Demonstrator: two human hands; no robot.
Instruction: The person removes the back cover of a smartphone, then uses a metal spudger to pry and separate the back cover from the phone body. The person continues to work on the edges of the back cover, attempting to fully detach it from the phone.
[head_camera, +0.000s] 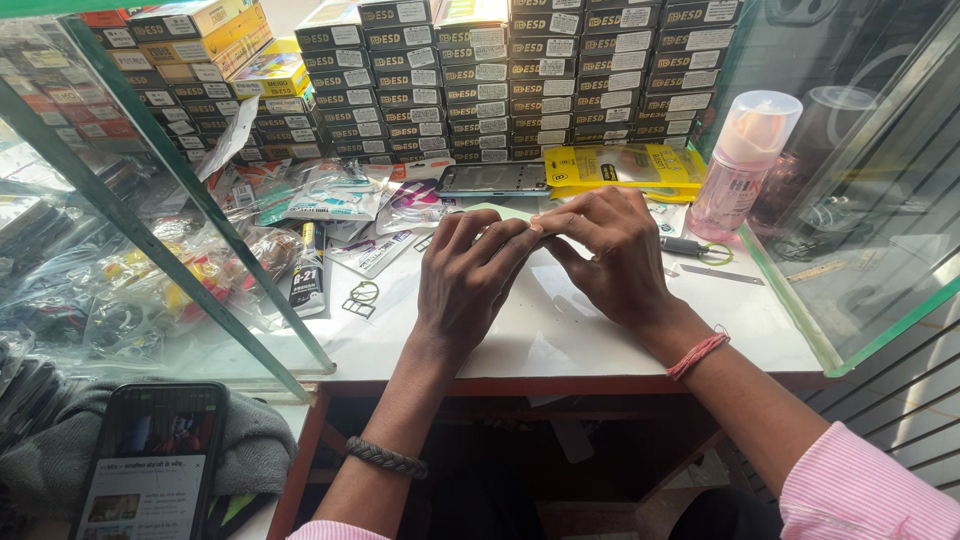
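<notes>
Right now my left hand (468, 275) and my right hand (612, 255) meet at the middle of the frame, over the white counter (560, 340). Between them is a thin pale green sheet (500, 212); only its upper edge and a corner show above my knuckles, the rest being hidden under my hands. My left fingers are curled down and closed on the sheet's left part, fingertips pointing up and to the right. My right hand is bent the same way, its thumb and forefinger pinched on the sheet's right edge, touching my left fingertips. A braided dark band (386, 458) sits on my left wrist and a pink thread band (698, 353) on my right, with a pink striped sleeve (860, 490) at the lower right corner.

Just above my hands, a dark phone (493, 179) lies flat, and a yellow packet (625, 168) lies beside it to the right. Stacked black boxes (520, 80) fill the top centre. A pink spray bottle (742, 165) with a clear cap stands at the upper right. Small metal frames (361, 299) lie on the counter left of my left hand, near plastic pouches (330, 195). At the lower left, another phone (150, 465) with a lit screen rests on a grey cloth (255, 445).
</notes>
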